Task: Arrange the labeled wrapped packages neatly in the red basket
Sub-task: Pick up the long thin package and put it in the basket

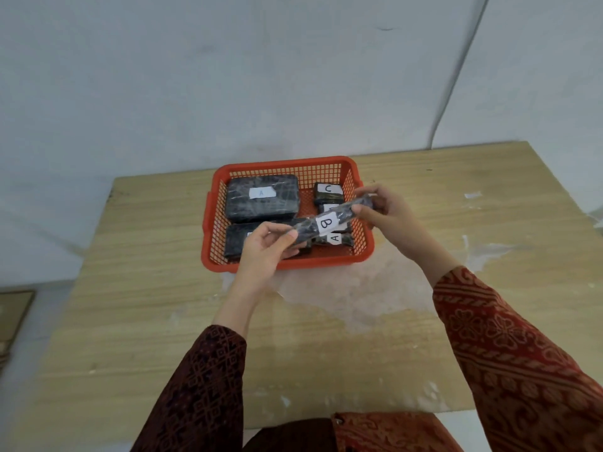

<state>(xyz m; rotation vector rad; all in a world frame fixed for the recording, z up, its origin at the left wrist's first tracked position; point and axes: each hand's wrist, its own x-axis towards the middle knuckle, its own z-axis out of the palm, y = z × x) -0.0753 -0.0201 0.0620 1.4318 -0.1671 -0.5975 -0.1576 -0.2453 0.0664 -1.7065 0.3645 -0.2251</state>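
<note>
1. I see the red basket sitting on the wooden desk, near its far edge by the pale wall.
2. My left hand has its grip pinched on the near end of a long dark wrapped package labeled B.
3. My right hand has its grip pinched on the far end of that same package, so it hangs slanted above the right half of the basket.
4. Inside, a large package labeled A lies flat at the back left.
5. A second large dark package lies in front of it; my left hand hides part of it.
6. A small package labeled C sits at the back right.
7. A small package marked A lies at the front right, under the held one.
</note>
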